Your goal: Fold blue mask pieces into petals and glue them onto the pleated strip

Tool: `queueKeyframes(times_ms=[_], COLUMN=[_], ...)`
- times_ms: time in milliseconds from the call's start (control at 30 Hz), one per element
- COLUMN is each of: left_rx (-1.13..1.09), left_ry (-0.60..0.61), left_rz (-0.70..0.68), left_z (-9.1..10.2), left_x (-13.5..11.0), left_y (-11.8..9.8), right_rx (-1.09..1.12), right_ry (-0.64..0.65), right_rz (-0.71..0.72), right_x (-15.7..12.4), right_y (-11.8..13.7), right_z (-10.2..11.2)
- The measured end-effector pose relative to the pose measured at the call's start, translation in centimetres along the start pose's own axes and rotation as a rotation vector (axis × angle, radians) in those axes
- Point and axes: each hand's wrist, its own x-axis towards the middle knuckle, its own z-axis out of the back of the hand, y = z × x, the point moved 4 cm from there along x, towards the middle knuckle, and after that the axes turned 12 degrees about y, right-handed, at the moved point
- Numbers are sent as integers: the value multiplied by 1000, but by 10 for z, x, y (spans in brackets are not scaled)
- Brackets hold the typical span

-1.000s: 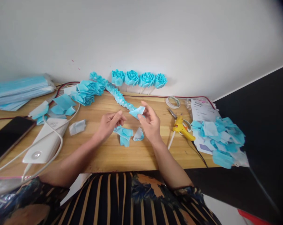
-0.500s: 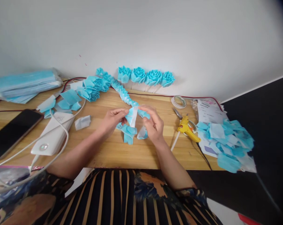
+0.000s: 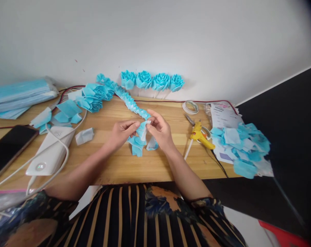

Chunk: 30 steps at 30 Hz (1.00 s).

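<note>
Between my two hands is a small piece of blue-and-white mask fabric [image 3: 142,131]. My left hand [image 3: 123,133] pinches its left side between thumb and fingers. On the right, my right hand [image 3: 161,129] grips the white edge with thumb and fingertips. Just below lie a crumpled blue fabric piece [image 3: 137,148] and a smaller blue-white scrap [image 3: 152,144] on the table. Behind my hands a chain of folded blue petals [image 3: 129,103] runs back to a cluster of blue fabric flowers [image 3: 92,97].
Several blue fabric roses [image 3: 152,81] lean by the wall. On the right are a tape roll [image 3: 190,107], a yellow glue gun [image 3: 201,134], scissors [image 3: 188,119] and a fabric pile [image 3: 245,144]. A power bank [image 3: 51,151], phone [image 3: 12,147] and stacked masks [image 3: 21,94] occupy the left.
My right thumb and fingers have closed in on the white edge, and the fabric piece is now folded narrower. The whole view has shifted slightly.
</note>
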Motion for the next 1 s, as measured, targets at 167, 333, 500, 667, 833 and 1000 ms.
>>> queueKeyframes(times_ms=[167, 333, 500, 667, 833, 1000], left_rx=[16, 68, 65, 19, 1, -36], left_ry=[19, -95, -116, -117, -113, -103], left_rz=[30, 27, 0, -19, -1, 1], left_z=[1, 9, 11, 14, 13, 10], left_x=[0, 1, -1, -1, 2, 2], left_y=[4, 4, 3, 11, 18, 14], right_rx=[-55, -416, -944, -1296, -1416, -1369], right_ry=[30, -77, -312, -123, -43, -105], right_rz=[24, 114, -9, -269, -262, -261], right_x=[1, -32, -103, -139, -131, -126], right_y=[6, 54, 72, 32, 4, 4], right_z=[-3, 38, 129, 176, 181, 195])
